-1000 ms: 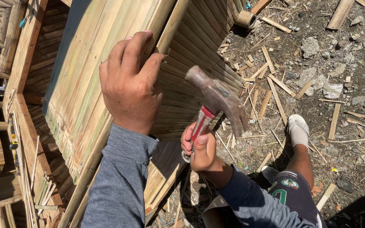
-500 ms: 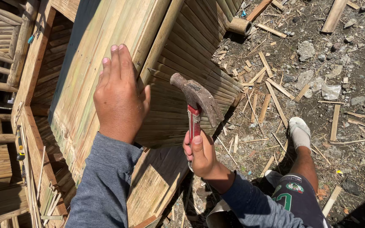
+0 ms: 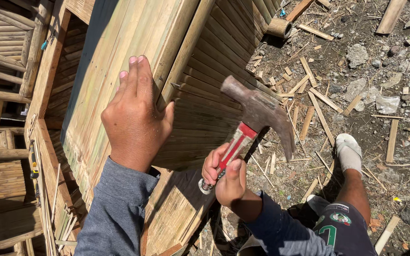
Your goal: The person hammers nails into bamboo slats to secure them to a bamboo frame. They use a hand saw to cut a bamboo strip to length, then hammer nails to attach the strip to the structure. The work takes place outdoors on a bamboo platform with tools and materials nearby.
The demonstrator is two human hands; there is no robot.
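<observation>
The left hand lies flat and open on the top face of a slatted bamboo panel, fingers stretched forward along the strips and the thumb hooked over the half-round bamboo edge pole that runs up the corner; it grips nothing, only presses down. The right hand is closed around the red-and-white handle of a claw hammer, low near the butt end; the rusty steel head is raised just beside the panel's shaded side face, striking face turned toward the edge pole and claw curving down and away toward the ground.

As to progress, this is a judgement: the panel looks largely assembled, its slats lying tight and even on both the sunlit top and the darker ribbed side, and the edge pole already sits along the corner; what appears left is fastening that pole at the point beside the thumb (no nail can be made out there, too small or hidden). The hammer head stands apart from the wood, so the blow is not landed at this moment.

Around the work, offcut bamboo sticks and stones litter the dirt; a foot in a white sock stands among them; more bamboo frames are stacked at the left.
</observation>
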